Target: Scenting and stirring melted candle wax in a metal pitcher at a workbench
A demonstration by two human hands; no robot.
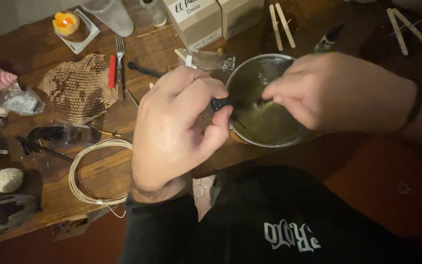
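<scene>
A metal pot (264,105) sits at the near edge of the wooden table (40,58), yellowish residue inside. The left hand (179,129) pinches its dark handle (219,103); the right hand (318,90) pinches something small over the bowl (too blurred to identify). Around it: one wire coil (96,171), one fork (120,61), one lit candle (65,23), two cardboard boxes (196,19).

wick coil (98,171), fork (119,63) — lit candle (66,23)

Two white cardboard boxes (196,19) at table's far edge.
</scene>
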